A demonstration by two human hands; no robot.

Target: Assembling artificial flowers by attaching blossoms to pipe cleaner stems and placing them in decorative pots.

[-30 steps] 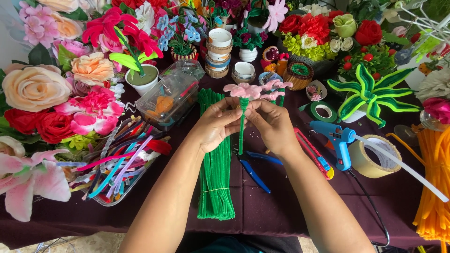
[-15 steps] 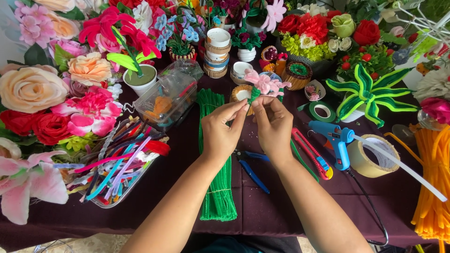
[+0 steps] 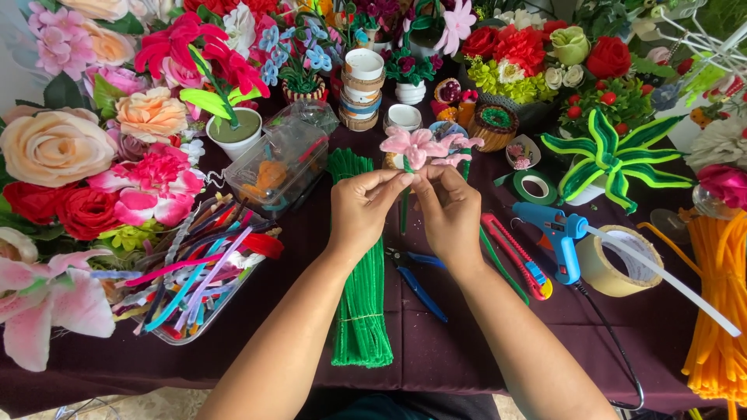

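Note:
My left hand (image 3: 362,211) and my right hand (image 3: 449,214) meet above the table's middle, fingertips pinched together on the green stem just under a pink pipe-cleaner flower (image 3: 424,145). The flower stands upright above my fingers, and part of its stem shows between my hands. Directly below my left wrist lies a long bundle of green pipe cleaners (image 3: 362,288). Blue-handled pliers (image 3: 420,281) rest on the dark purple tablecloth (image 3: 467,350) between my forearms.
A clear tray of mixed coloured pipe cleaners (image 3: 194,272) sits at left beside large artificial flowers (image 3: 58,148). At right lie a red cutter (image 3: 517,257), blue glue gun (image 3: 556,233), tape roll (image 3: 615,260) and orange pipe cleaners (image 3: 720,303). Potted craft flowers line the back.
Both hands have kept hold of the stem and shifted slightly, lifting it a little and then bringing it back; the flower's head has turned between my fingers.

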